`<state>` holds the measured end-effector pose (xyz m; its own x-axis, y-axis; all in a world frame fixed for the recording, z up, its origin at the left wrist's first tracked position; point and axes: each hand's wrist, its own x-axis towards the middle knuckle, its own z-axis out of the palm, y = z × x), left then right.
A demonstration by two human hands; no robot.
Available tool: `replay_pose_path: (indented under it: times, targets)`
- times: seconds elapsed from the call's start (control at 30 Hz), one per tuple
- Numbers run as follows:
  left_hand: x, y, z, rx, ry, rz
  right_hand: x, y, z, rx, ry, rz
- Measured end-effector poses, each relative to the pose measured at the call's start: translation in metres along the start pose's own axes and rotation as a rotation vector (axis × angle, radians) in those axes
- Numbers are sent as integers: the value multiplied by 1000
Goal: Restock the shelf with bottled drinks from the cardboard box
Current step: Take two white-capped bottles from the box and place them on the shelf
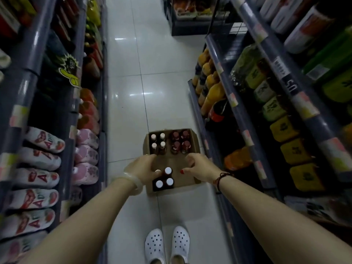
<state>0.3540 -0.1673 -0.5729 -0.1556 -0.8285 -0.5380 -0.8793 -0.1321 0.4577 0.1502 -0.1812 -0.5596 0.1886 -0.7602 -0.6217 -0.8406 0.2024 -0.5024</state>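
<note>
An open cardboard box [192,139] sits on the aisle floor in front of my feet. It holds three groups of bottles: white-capped ones [158,141] at the far left, dark red-capped ones [180,141] at the far right, and white-capped ones [165,181] at the near left. My left hand [142,166] reaches into the box, and its fingertips touch the cap of a near bottle [157,171] that still stands in its group. My right hand [200,168] hovers over the bare middle of the box, fingers loosely curled and holding nothing.
Shelves line both sides of the narrow aisle. The low shelf on the right [202,119] holds orange juice bottles [211,96] and a dark cola bottle [218,111]. Pink and white packs [85,155] fill the left shelves. White tiled floor [144,54] runs ahead.
</note>
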Motion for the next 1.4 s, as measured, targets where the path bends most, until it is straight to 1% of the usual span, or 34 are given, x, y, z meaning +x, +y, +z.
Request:
replay_pose_path:
  times: [0.37,0.53,0.7,0.83,1.0,1.23,1.4]
  targets:
    - [93,-100,127,-112,-18,-30,117,75,108,-22,-25,-7]
    - [140,-139,182,-129,3,-39,173,113,159,-20,-24,-9]
    - [188,-171,231,-171,38,-67,228,150,202,21,15,-24]
    - [221,-192,266,-243,68,-60,265,174,230,49,31,-41]
    - [248,-205,295,-307,111,-62,298,191,251,101,63,-61]
    - [265,-212,312,-370,165,-72,323,206,270,315,18,-64]
    - [269,-216,316,-429,205,-55,330,214,275,258,58,-157]
